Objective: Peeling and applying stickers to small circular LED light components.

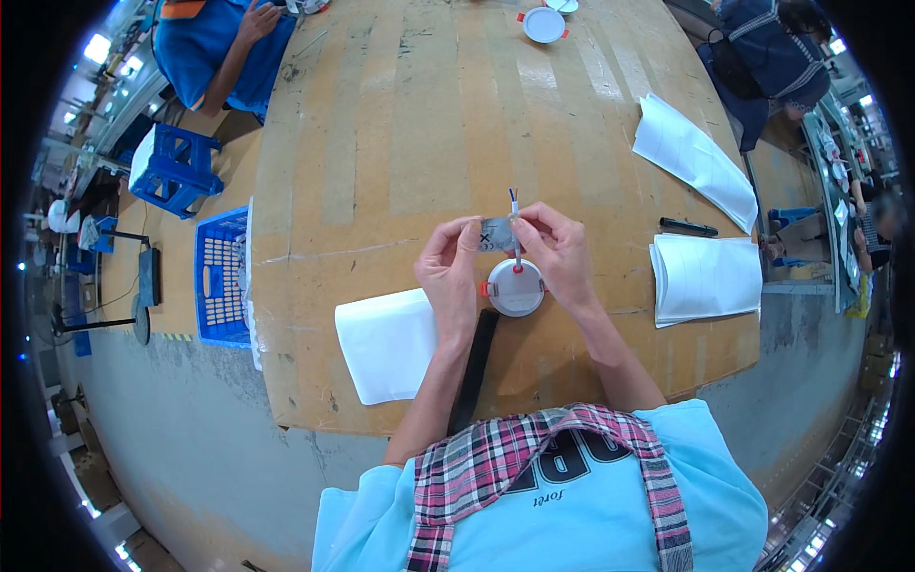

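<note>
Just above the round white lamp, which is lying flat on the wooden table close to the person's chest, both hands are working on a small grey box. The left hand is pinching the box's left end between thumb and fingertips, closed firmly on it; the right hand is closed on the box's right end, where thin wires are sticking up. A red wire seems to be running from the box down to the lamp, so keeping the box low over the lamp would likely be sparing that wire any strain. Left of the lamp a white sheet is lying; right of it, a paper stack and a black pen. Far beyond the lamp a second lamp is sitting at the table's far edge.
</note>
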The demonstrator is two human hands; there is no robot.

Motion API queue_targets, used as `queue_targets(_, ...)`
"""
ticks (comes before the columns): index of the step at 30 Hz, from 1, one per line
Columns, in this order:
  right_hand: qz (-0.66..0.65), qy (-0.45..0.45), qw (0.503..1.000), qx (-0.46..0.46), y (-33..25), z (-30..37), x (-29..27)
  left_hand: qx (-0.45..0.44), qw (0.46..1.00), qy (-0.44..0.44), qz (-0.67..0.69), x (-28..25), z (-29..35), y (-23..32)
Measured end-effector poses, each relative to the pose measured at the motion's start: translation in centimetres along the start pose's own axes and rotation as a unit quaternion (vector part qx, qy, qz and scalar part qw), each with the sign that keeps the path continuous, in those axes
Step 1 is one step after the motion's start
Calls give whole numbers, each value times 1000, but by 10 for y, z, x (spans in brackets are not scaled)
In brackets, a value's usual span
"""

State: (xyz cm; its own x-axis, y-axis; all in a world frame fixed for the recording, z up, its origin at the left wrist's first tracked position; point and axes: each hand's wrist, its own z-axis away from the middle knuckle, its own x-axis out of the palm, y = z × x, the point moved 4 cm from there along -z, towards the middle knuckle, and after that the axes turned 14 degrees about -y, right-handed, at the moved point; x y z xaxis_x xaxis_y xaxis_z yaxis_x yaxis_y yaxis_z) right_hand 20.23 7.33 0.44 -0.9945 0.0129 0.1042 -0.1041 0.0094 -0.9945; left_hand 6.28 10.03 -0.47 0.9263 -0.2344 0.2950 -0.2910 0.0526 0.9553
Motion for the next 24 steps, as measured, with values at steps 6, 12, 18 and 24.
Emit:
queue_targets(6,82,11,996,-13,-2,2,8,8,999,34,-10,-7,1,-5)
queue_targets(12,-54,-73,996,-9,4,-4,5,-42,999,-16,-7,-7,-4,-14)
queue_targets(18,-99,-149,984,-17,5,-4,1,-54,995,7,87,-2,6,-14)
queue_targets(24,-28,-28,999,-26,14,-8,-18,-66,978,-185,-75,16,5,-33)
